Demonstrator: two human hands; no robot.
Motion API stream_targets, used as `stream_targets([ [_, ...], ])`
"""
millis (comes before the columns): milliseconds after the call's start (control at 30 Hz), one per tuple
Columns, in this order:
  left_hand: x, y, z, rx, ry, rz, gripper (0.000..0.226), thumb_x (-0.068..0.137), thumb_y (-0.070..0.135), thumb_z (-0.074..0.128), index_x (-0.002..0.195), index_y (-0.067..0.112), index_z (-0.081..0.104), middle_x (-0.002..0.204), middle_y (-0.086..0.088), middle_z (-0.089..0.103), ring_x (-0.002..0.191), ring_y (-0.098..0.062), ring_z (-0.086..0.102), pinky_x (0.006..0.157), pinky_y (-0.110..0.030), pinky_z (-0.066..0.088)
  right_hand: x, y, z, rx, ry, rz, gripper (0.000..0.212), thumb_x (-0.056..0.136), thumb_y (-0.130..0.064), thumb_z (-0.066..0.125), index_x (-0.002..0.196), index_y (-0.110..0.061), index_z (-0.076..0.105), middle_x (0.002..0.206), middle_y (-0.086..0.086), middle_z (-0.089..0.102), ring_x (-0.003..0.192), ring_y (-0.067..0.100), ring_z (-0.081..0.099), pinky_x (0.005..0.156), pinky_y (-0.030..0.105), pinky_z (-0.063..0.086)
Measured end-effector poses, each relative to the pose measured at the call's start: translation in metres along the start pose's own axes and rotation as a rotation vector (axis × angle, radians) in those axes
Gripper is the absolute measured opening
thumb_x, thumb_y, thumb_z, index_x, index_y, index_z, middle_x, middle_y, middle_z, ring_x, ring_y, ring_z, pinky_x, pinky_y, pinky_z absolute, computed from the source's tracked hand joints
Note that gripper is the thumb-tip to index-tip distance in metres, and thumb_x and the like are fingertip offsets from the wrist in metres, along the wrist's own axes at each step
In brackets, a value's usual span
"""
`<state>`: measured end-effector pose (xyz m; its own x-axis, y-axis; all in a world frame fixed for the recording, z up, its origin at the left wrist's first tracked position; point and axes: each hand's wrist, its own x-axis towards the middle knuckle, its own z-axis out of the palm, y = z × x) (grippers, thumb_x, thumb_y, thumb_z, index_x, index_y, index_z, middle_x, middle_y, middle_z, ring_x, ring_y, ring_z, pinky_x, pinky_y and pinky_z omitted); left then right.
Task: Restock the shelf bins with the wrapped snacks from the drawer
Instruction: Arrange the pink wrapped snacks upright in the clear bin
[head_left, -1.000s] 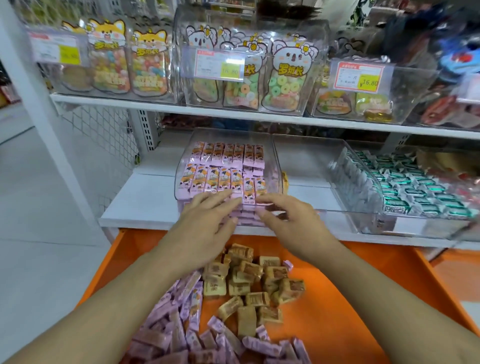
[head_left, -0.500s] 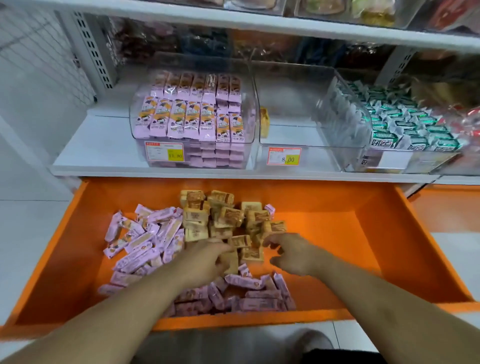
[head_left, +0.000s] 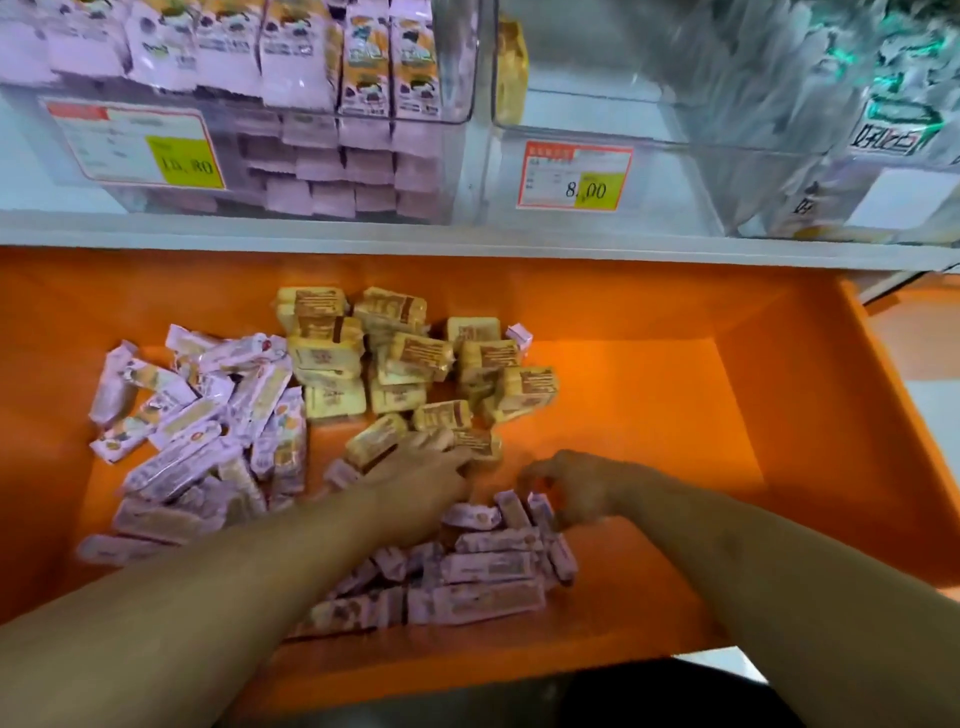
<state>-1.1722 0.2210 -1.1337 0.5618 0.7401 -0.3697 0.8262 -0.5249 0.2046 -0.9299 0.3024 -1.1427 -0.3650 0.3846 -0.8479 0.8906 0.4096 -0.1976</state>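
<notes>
The open orange drawer (head_left: 675, 415) holds a heap of yellow wrapped snacks (head_left: 410, 358) at its middle. Pink wrapped bars lie in a left pile (head_left: 208, 415) and in a front pile (head_left: 488, 566). My left hand (head_left: 426, 483) lies over the near yellow packets with its fingers stretched out, touching one. My right hand (head_left: 571, 488) hovers with curled fingers, their tips down on the front pink bars; blur hides whether it grips any. Above, the left shelf bin (head_left: 462, 156) is packed with pink bars. The middle bin (head_left: 597, 119) holds one yellow packet (head_left: 511, 67).
A third clear bin (head_left: 769, 171) at the right holds green-and-white wrapped snacks. Price tags 10.80 (head_left: 135, 143) and 8.00 (head_left: 576, 176) hang on the bin fronts. The white shelf edge (head_left: 467, 236) overhangs the drawer's back. The drawer's right half shows bare orange floor.
Both hands left the pink bin on the shelf and dropped into the drawer. My view tilted down and moved closer; the left hand slid forward onto the yellow packets.
</notes>
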Motion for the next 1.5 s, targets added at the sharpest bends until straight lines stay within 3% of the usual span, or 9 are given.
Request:
stream_targets([
  [267,-0.012,0.006,-0.011,-0.205,0.030,-0.066,0.039,0.091,0.041,0.067,0.127,0.026,0.068,0.136,0.008,0.054,0.123,-0.023,0.041,0.091,-0.039,0.037,-0.010,-0.007,0.007,0.058,0.030,-0.009,0.020,0.080,-0.004,0.071,0.090,-0.019,0.061,0.096,0.008,0.067,0.086,0.029,0.063,0.059,0.036,0.049],
  [400,-0.030,0.013,-0.039,-0.383,0.018,-0.216,0.032,0.093,0.043,0.070,0.123,0.033,0.065,0.124,0.011,0.064,0.117,-0.015,0.057,0.097,-0.040,0.050,-0.038,-0.011,-0.017,0.154,0.118,0.016,0.019,0.088,-0.001,0.068,0.092,-0.018,0.060,0.105,0.013,0.071,0.089,0.032,0.067,0.061,0.035,0.046],
  [567,-0.056,0.019,-0.102,-0.746,0.037,-0.339,0.023,0.095,0.029,0.071,0.117,0.031,0.064,0.111,0.009,0.068,0.087,-0.006,0.066,0.067,-0.025,0.054,-0.103,-0.024,-0.083,0.303,0.301,-0.036,0.024,0.087,-0.006,0.080,0.092,-0.019,0.061,0.091,0.012,0.074,0.072,0.021,0.067,0.065,0.036,0.053],
  [667,-0.079,0.023,-0.147,-0.976,0.127,-0.369,0.027,0.096,0.024,0.073,0.121,0.022,0.064,0.108,0.007,0.074,0.084,-0.010,0.073,0.075,-0.032,0.062,-0.153,-0.040,-0.116,0.497,0.421,-0.182,0.026,0.083,-0.003,0.080,0.092,-0.017,0.061,0.087,0.019,0.073,0.075,0.021,0.069,0.072,0.044,0.058],
  [833,-0.133,0.027,-0.216,-1.117,0.333,-0.399,0.021,0.100,0.024,0.068,0.116,0.011,0.069,0.090,-0.013,0.071,0.063,-0.011,0.049,0.055,-0.030,0.031,-0.236,-0.081,-0.145,0.811,0.550,-0.466,0.031,0.085,0.003,0.079,0.108,-0.009,0.063,0.092,0.024,0.064,0.081,0.028,0.065,0.073,0.045,0.056],
  [1033,-0.186,0.053,-0.257,-1.743,0.478,-0.240,0.021,0.101,0.007,0.057,0.108,0.005,0.077,0.090,-0.011,0.071,0.074,-0.020,0.064,0.064,-0.031,0.055,-0.286,-0.136,-0.143,0.910,0.758,-0.590,0.020,0.095,-0.023,0.078,0.104,-0.007,0.070,0.079,0.015,0.062,0.072,0.028,0.061,0.062,0.040,0.053],
  [1200,-0.188,0.057,-0.263,-1.730,0.508,-0.328,0.037,0.099,-0.002,0.052,0.123,0.014,0.075,0.114,-0.016,0.077,0.081,-0.022,0.071,0.058,-0.026,0.054,-0.281,-0.169,-0.151,0.947,0.820,-0.552,0.034,0.095,-0.033,0.076,0.092,-0.001,0.065,0.071,0.030,0.062,0.056,0.030,0.063,0.051,0.038,0.052],
  [1400,-0.178,0.049,-0.270,-1.706,0.451,-0.365,0.043,0.090,0.004,0.046,0.106,0.018,0.083,0.108,-0.018,0.078,0.092,-0.038,0.073,0.075,-0.041,0.058,-0.258,-0.184,-0.165,0.973,0.825,-0.416,0.051,0.095,-0.050,0.073,0.088,-0.003,0.055,0.062,0.017,0.066,0.051,0.030,0.057,0.051,0.041,0.047],
  [1500,-0.167,0.044,-0.275,-1.865,0.451,-0.413,0.034,0.097,0.023,0.055,0.095,0.006,0.084,0.086,-0.013,0.078,0.080,-0.029,0.069,0.085,-0.045,0.058,-0.248,-0.186,-0.172,0.971,0.843,-0.357,0.048,0.095,-0.054,0.071,0.084,-0.010,0.053,0.054,0.009,0.062,0.047,0.030,0.056,0.050,0.039,0.048],
])
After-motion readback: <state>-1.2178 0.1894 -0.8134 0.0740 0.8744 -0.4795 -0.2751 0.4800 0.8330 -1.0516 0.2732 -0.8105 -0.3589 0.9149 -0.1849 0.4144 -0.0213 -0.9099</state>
